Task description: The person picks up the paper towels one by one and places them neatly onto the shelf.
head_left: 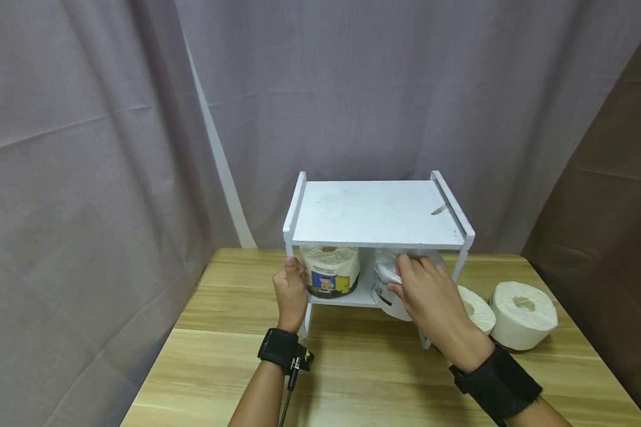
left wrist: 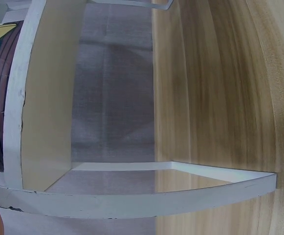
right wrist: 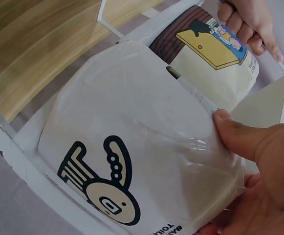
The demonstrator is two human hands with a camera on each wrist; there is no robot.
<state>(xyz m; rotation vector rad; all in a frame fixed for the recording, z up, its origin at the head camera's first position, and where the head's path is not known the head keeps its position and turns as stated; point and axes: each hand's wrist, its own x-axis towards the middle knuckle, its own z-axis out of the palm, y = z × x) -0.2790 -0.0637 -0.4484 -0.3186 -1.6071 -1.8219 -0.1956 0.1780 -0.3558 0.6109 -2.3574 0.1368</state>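
A small white two-tier shelf [head_left: 376,213] stands on the wooden table. My left hand [head_left: 290,299] grips its left front upright; in the right wrist view the left hand's fingers [right wrist: 240,30] are curled around that side. A wrapped toilet paper roll [head_left: 330,270] with a yellow door picture sits at the left of the lower tier. At the right of that tier is a second toilet paper roll [right wrist: 127,117] in plastic wrap, tilted in the right wrist view. My right hand [head_left: 435,299] holds this one by its wrapper, thumb on one side and fingers on the other.
Two more toilet paper rolls stand on the table [head_left: 352,379] to the right: one [head_left: 526,332] near the right edge, the other [head_left: 478,311] partly hidden behind my right forearm. Grey curtains [head_left: 352,95] hang behind the table and on the left.
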